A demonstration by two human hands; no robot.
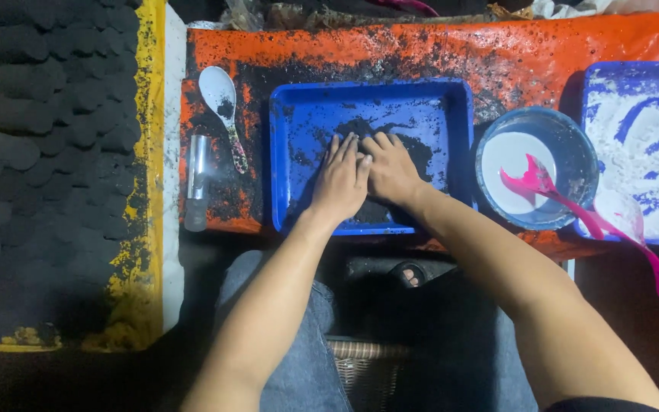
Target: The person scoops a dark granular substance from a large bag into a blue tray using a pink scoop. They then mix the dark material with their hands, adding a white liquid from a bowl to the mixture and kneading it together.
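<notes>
Black powder is lying in the blue rectangular plastic tray on the orange worktop; left hand and right hand are pressing it flat-palmed, fingers extended, gripping nothing. Risk: hard pressing is likely pushing powder over the rim.

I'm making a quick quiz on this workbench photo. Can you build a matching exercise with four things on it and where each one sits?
Things:
1. white spoon
2. pink scoop
3. metal tube
4. both hands: left hand, right hand

Places:
A. resting in the round blue bowl of white powder
B. pressed on dark material in the blue tray
C. top left of the orange surface, above the tube
D. lying left of the blue tray, below the spoon

Pairs: 1-C, 2-A, 3-D, 4-B
</notes>
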